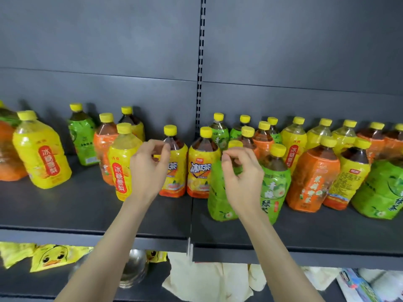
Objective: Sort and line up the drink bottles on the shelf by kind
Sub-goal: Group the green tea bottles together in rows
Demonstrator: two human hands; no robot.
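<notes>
Many yellow-capped drink bottles stand mixed on the dark shelf [91,205]. My left hand [148,168] hovers with curled, parted fingers in front of the neck of an iced tea bottle [174,171]; a second iced tea bottle [201,168] stands right of it. My right hand [242,177] curls over the shoulder of a green tea bottle [218,197]; its yellow cap shows above the fingers, and the grip itself is hidden. Another green tea bottle [275,182] stands just to the right. A yellow pear drink bottle [121,164] is left of my left hand.
More bottles fill the shelf: a big pear drink [41,153] and an orange bottle [8,153] on the left, and orange tea [313,177], yellow and green bottles to the right. The lower shelf holds duck-print packets [50,257], a glass jar [133,269] and cloths [207,282].
</notes>
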